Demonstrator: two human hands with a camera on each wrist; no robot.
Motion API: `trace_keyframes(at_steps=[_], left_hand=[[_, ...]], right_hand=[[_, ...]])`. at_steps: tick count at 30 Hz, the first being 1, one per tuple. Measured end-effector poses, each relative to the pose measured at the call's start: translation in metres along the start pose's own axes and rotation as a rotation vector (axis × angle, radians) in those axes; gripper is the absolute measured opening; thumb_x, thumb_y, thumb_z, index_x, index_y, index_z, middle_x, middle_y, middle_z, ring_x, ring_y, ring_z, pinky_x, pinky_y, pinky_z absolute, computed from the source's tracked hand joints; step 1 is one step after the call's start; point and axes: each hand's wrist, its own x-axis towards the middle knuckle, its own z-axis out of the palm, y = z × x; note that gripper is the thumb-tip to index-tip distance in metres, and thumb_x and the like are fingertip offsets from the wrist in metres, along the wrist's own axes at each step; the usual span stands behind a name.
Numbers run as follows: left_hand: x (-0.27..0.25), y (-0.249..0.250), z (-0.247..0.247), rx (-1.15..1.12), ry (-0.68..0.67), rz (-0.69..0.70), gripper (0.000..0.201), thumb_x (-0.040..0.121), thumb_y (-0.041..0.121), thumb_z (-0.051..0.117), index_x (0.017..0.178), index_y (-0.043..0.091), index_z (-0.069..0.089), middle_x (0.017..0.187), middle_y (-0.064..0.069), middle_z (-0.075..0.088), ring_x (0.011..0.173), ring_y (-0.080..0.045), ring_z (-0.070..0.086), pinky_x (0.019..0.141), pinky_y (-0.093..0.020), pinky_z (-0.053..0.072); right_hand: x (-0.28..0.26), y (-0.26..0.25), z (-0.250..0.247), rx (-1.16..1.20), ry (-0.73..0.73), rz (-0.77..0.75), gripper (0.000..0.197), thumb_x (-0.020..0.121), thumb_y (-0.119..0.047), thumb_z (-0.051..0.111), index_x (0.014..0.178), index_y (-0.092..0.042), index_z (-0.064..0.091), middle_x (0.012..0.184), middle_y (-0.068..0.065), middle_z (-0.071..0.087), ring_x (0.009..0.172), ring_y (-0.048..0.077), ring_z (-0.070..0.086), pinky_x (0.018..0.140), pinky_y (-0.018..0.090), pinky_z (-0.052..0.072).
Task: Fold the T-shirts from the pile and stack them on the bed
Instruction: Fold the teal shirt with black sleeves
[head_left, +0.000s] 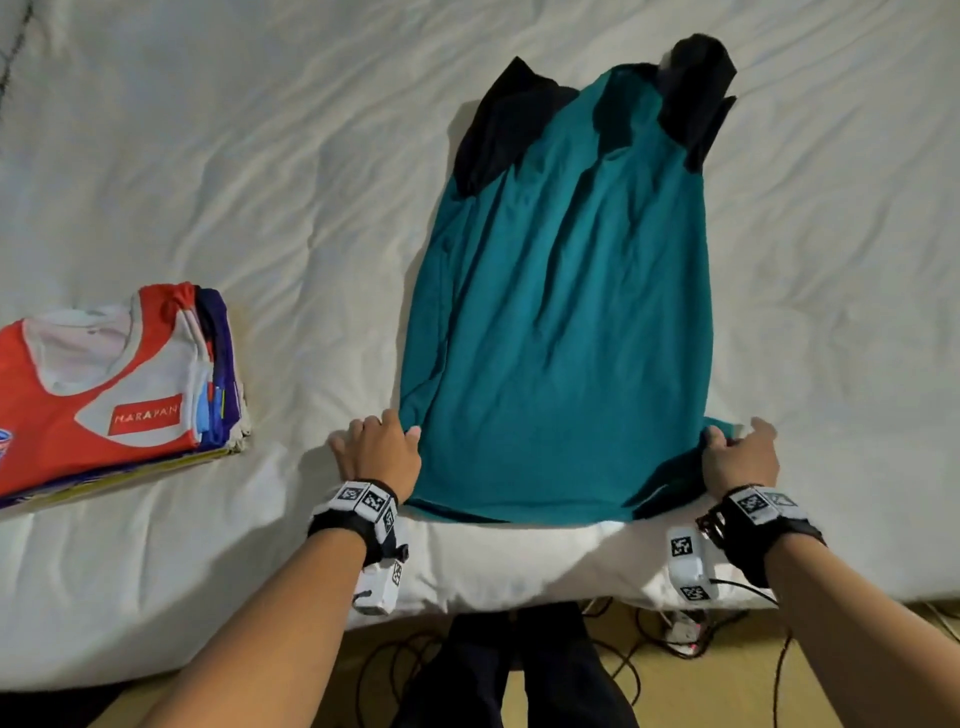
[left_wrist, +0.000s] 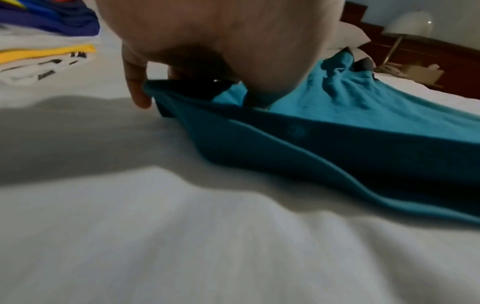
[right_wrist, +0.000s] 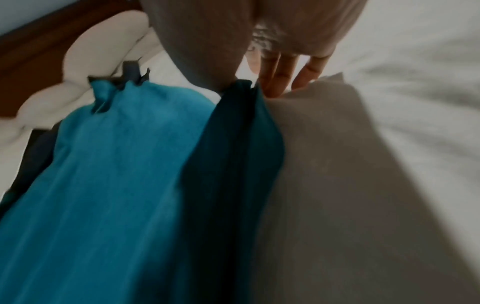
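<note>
A teal T-shirt (head_left: 561, 312) with black sleeves lies lengthwise on the white bed (head_left: 260, 156), sides folded in, collar end far from me. My left hand (head_left: 382, 447) pinches its near left hem corner, thumb on top of the cloth. In the left wrist view the left hand (left_wrist: 197, 82) has fingers under the raised teal T-shirt (left_wrist: 324, 148) edge. My right hand (head_left: 740, 449) pinches the near right hem corner. The right wrist view shows the right hand (right_wrist: 249, 82) holding a lifted fold of the teal T-shirt (right_wrist: 124, 164).
A stack of folded shirts (head_left: 114, 384), red and white on top, sits at the left near the bed's front edge. Cables (head_left: 675, 644) lie on the floor below. A lamp (left_wrist: 407, 24) and pillows (right_wrist: 85, 67) stand at the bed's head.
</note>
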Motion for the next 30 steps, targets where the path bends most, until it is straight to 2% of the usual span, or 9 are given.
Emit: trace_keyframes(at_steps=[4,8,13,16,19,22,24,28,30], left_hand=[[-0.007,-0.016,-0.003,-0.389,0.012,-0.116,0.038,0.108,0.042,0.035,0.121,0.010,0.051,0.110,-0.021,0.065,0.096,-0.039,0.059,0.084,-0.045,0.046],[-0.018,-0.049,-0.008,-0.484,0.101,-0.301,0.036,0.110,0.037,0.030,0.120,0.011,0.052,0.111,-0.026,0.064,0.100,-0.044,0.060,0.082,-0.047,0.046],[-0.019,-0.069,-0.003,-0.450,0.014,-0.378,0.038,0.109,0.033,0.033,0.129,0.010,0.055,0.122,-0.025,0.061,0.109,-0.044,0.058,0.091,-0.051,0.045],[-0.010,-0.065,-0.003,-0.461,-0.028,-0.424,0.034,0.101,0.030,0.045,0.125,0.009,0.056,0.123,-0.022,0.062,0.109,-0.043,0.059,0.088,-0.047,0.044],[0.001,-0.059,-0.004,-0.520,0.002,-0.444,0.041,0.097,0.041,0.049,0.119,0.008,0.058,0.116,-0.021,0.063,0.103,-0.041,0.059,0.080,-0.042,0.041],[0.012,-0.053,0.003,-0.551,0.088,-0.348,0.047,0.096,0.051,0.051,0.116,0.009,0.057,0.111,-0.020,0.065,0.100,-0.041,0.060,0.083,-0.045,0.047],[0.018,-0.049,0.009,-0.576,0.151,-0.265,0.047,0.098,0.053,0.051,0.114,0.009,0.054,0.110,-0.021,0.065,0.100,-0.042,0.060,0.083,-0.048,0.049],[0.025,-0.046,0.015,-0.560,0.207,-0.256,0.052,0.107,0.049,0.036,0.126,0.006,0.057,0.118,-0.025,0.063,0.108,-0.046,0.058,0.087,-0.050,0.046],[0.025,-0.051,0.015,-0.520,0.201,-0.299,0.057,0.109,0.049,0.028,0.128,0.005,0.058,0.121,-0.026,0.063,0.110,-0.047,0.058,0.090,-0.051,0.045]], right_hand=[[-0.001,0.004,-0.003,0.053,0.020,0.076,0.035,0.098,-0.027,0.059,0.120,-0.002,0.068,0.122,0.026,0.067,0.116,0.043,0.060,0.100,0.042,0.044],[-0.019,0.020,-0.022,0.111,0.149,0.260,0.036,0.101,-0.016,0.051,0.130,0.005,0.054,0.132,0.032,0.057,0.125,0.046,0.053,0.104,0.043,0.040],[-0.041,0.042,-0.030,0.037,0.136,0.417,0.046,0.095,-0.007,0.054,0.136,0.009,0.038,0.141,0.035,0.047,0.129,0.050,0.048,0.104,0.050,0.039],[-0.045,0.038,-0.022,-0.079,0.183,0.290,0.049,0.084,-0.004,0.058,0.132,0.000,0.047,0.141,0.026,0.048,0.133,0.043,0.042,0.107,0.055,0.035],[-0.040,0.025,-0.013,-0.127,0.230,0.116,0.053,0.088,-0.015,0.055,0.139,-0.005,0.046,0.144,0.022,0.048,0.135,0.040,0.040,0.110,0.055,0.029],[-0.023,0.018,-0.001,-0.171,0.199,0.027,0.059,0.095,-0.033,0.054,0.144,-0.003,0.042,0.145,0.023,0.048,0.135,0.042,0.042,0.112,0.054,0.026],[-0.014,0.016,0.007,-0.222,0.178,-0.028,0.052,0.095,-0.037,0.051,0.133,-0.001,0.048,0.137,0.025,0.053,0.128,0.044,0.046,0.110,0.054,0.028],[-0.005,0.014,0.012,-0.179,0.150,-0.071,0.043,0.101,-0.040,0.040,0.120,-0.002,0.044,0.122,0.030,0.056,0.110,0.050,0.055,0.088,0.053,0.042],[-0.007,0.014,0.009,-0.213,0.145,-0.085,0.038,0.106,-0.038,0.031,0.119,-0.004,0.039,0.115,0.033,0.059,0.099,0.051,0.058,0.075,0.049,0.039]])
